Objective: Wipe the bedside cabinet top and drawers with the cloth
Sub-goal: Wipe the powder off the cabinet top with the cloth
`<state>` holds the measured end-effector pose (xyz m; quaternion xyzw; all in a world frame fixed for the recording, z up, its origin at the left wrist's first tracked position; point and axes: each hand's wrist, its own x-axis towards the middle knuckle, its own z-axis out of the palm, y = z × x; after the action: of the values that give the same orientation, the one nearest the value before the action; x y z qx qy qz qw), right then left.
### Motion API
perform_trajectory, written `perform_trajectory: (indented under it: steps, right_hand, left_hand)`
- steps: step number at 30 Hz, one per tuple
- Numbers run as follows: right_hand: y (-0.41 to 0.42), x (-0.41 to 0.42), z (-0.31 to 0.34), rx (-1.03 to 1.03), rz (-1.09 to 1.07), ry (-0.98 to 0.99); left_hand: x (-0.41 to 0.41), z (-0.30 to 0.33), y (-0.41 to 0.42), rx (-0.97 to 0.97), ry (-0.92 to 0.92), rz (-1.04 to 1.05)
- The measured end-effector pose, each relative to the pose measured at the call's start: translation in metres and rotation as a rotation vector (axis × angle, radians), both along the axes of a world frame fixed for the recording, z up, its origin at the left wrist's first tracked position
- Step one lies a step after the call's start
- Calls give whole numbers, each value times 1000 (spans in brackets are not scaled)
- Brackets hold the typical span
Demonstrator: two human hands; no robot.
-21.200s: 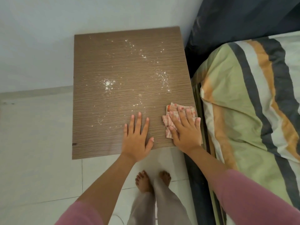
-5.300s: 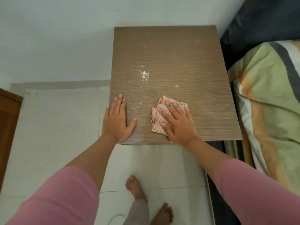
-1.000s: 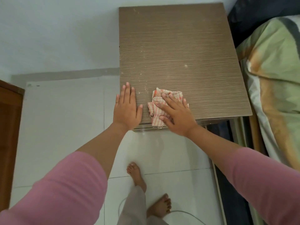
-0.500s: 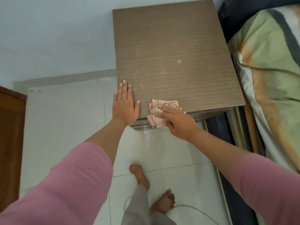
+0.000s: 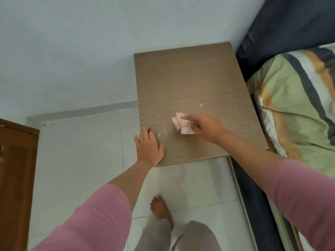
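Observation:
The bedside cabinet top (image 5: 195,84) is brown wood grain, standing against the wall beside the bed. A thin trail of white powder specks (image 5: 162,125) lies near its left side, and one speck sits further right. My right hand (image 5: 204,128) grips the crumpled white cloth with red stripes (image 5: 182,123), bunched up over the middle of the top. My left hand (image 5: 148,146) rests flat, fingers apart, on the cabinet's front left corner. The drawers are hidden below the top.
A bed with a green, orange and dark striped cover (image 5: 297,105) adjoins the cabinet on the right. A brown wooden piece of furniture (image 5: 16,169) stands at the left. White floor tiles (image 5: 81,151) lie in front, where my bare foot (image 5: 160,208) stands.
My right hand has lifted the cloth from the front edge and carried it back over the middle of the top, now bunched up. My left hand stays on the front left corner.

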<state>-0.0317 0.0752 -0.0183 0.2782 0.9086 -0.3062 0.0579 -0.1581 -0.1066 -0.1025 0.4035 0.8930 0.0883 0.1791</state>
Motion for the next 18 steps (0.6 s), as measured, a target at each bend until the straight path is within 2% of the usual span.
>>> perform_trajectory:
  steps: [3,8,12,18]
  right_hand:
    - [24,-29,2,6,-27,32]
    - [71,-82,-10,45,-58,162]
    - [113,-135,-28,83,-11,260]
    - [166,-223,-55,116,103,359]
  left_hand:
    - [-19,4,16,50,23,-1]
    - [-70,-2,66,21,67,12]
    - [-108,-15,111,-44,70,23]
    - [-116,-23,116,-74,73,18]
